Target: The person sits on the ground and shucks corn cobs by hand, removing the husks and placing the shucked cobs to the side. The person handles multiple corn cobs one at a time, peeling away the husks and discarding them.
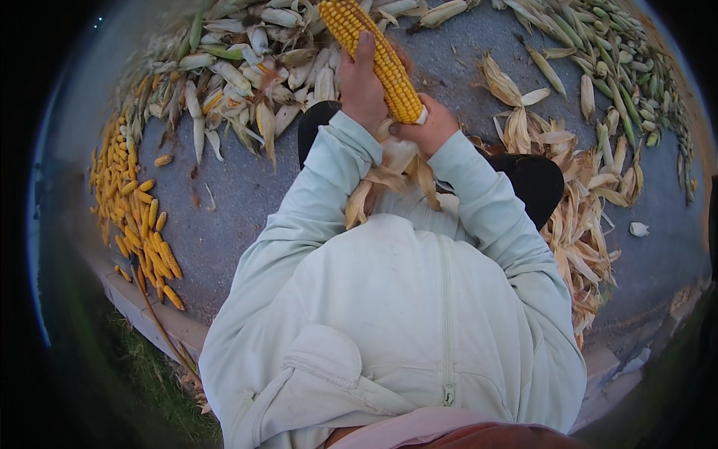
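A long yellow ear of corn (377, 59) with bare kernels slants in front of my chest, its white butt end toward me. My left hand (362, 90) is wrapped around its side, the thumb lying along the kernels. At the butt end, my right hand (431, 124) grips the cob from the right. Dry, peeled-back husk leaves (395, 163) hang beneath both hands over my lap. Whether the husk still joins the cob is hidden by my fingers.
Unhusked ears (235, 78) are heaped ahead and to the left. Bare yellow cobs (151, 241) lie at far left near a concrete edge (185, 331). Loose dry husks (578, 236) pile by my right knee (527, 179). Greener ears and stalks (622, 73) spread at far right.
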Demonstrator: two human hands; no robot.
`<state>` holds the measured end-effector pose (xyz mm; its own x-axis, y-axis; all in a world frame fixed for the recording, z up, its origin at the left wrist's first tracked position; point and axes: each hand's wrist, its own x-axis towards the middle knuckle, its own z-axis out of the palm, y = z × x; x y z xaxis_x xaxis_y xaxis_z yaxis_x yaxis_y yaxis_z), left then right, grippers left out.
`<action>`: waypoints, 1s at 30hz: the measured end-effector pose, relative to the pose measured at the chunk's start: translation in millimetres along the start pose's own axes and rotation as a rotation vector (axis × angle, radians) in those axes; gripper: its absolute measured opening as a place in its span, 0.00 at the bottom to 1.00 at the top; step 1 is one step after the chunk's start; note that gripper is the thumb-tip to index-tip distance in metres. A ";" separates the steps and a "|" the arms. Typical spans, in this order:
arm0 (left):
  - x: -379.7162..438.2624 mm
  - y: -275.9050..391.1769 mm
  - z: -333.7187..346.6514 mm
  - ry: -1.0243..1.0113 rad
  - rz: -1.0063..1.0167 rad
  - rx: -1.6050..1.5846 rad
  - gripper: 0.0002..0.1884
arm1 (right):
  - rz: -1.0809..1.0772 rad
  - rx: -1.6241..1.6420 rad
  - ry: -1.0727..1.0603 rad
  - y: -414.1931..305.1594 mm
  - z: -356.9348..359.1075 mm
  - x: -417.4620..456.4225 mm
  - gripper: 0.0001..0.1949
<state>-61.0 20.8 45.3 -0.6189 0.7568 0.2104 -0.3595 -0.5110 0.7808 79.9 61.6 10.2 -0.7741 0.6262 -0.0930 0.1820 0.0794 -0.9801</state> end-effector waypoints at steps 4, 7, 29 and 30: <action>-10.7 3.6 -15.7 0.034 -0.028 -0.145 0.26 | -0.020 -0.243 0.017 0.5 11.3 6.2 0.22; -36.7 -12.5 3.2 -0.010 -0.046 0.315 0.15 | 0.089 -0.494 0.100 5.1 8.9 3.9 0.23; -62.9 91.1 -190.3 0.440 -0.266 -0.323 0.13 | 0.353 -2.003 0.256 79.3 -331.6 -26.3 0.46; -90.6 101.6 -225.6 0.539 -0.179 -0.287 0.12 | 0.217 -1.924 0.208 81.3 -335.6 -23.5 0.44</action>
<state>-199.0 -191.6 -27.1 -0.7699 0.5670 -0.2929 -0.6163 -0.5414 0.5719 316.4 313.6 -8.5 -0.6046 0.7965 -0.0064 0.6751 0.5167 0.5265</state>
